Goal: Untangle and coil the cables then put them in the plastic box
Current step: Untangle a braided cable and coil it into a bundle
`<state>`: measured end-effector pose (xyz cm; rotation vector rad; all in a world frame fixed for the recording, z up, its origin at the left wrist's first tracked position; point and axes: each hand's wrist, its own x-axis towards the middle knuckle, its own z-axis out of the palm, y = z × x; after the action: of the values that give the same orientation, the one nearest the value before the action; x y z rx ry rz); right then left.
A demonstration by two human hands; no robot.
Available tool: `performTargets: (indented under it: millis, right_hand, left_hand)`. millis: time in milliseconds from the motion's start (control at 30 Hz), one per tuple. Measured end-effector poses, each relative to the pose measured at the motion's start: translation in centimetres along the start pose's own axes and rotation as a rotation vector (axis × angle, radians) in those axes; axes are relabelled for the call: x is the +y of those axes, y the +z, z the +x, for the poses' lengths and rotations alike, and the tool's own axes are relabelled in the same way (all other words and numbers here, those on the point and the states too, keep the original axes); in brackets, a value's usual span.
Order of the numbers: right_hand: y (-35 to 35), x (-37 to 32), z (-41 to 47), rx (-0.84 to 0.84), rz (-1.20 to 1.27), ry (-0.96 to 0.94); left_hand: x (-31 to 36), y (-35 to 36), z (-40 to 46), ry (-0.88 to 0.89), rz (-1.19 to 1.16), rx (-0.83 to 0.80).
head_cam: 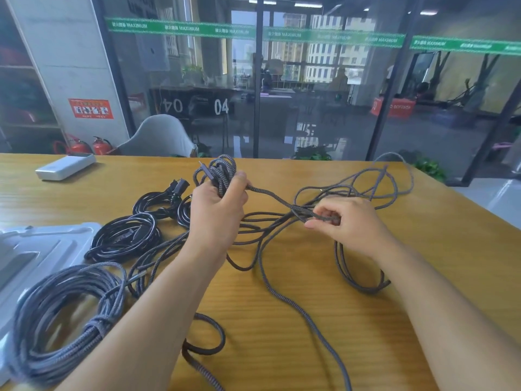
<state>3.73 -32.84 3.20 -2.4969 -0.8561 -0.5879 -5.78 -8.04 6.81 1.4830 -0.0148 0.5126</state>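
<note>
My left hand [218, 206] grips a small bundle of braided grey cable [218, 170] held up above the table, its plug end sticking out at the top left. One strand runs from that bundle to my right hand [349, 221], which pinches it among a loose tangle of grey cable [363, 187] spread over the table's right half. A coiled grey cable [64, 314], tied with a wrap, lies at the front left. Two coiled black cables [124, 238] [160, 201] lie behind it. The clear plastic box [39, 249] sits at the left edge, partly under the grey coil.
A white power bank [66, 166] lies at the far left of the wooden table [310, 334]. A grey chair [160, 136] stands behind the table's far edge, in front of a glass wall. More braided cable trails to the front edge [203, 342].
</note>
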Motion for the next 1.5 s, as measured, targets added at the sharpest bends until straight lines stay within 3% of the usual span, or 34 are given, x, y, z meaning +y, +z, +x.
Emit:
performTargets:
  millis: [300, 500, 700, 800, 1033, 1300, 1500]
  right_hand:
    - [-0.5, 5.2, -1.8, -0.014, 0.025, 0.266]
    - [-0.6, 3.1, -1.1, -0.001, -0.034, 0.156]
    - [-0.8, -5.2, -1.1, -0.242, 0.342, 0.065]
    - [-0.2, -8.1, -1.1, -0.215, 0.413, -0.030]
    - [1.2, -10.4, -1.5, -0.039, 0.484, 0.023]
    - [2.3, -12.3, -2.0, -0.086, 0.531, 0.005]
    - [2.1, -11.0, -1.7, -0.158, 0.398, -0.118]
  left_hand:
    - [1.3, -3.1, 1.4, 0.038, -0.076, 0.197]
    - [1.0, -2.5, 1.2, 0.020, -0.024, 0.146]
    - [0.7, -1.6, 0.5, -0.003, -0.008, 0.101]
    - [0.5, -0.8, -0.2, -0.010, 0.011, 0.034]
    - [0.6, 1.2, -1.6, 0.031, -0.031, -0.049]
    - [0.3, 0.9, -1.5, 0.026, 0.063, -0.096]
    - [0.5, -0.2, -0.7, 0.049, -0.012, 0.004]
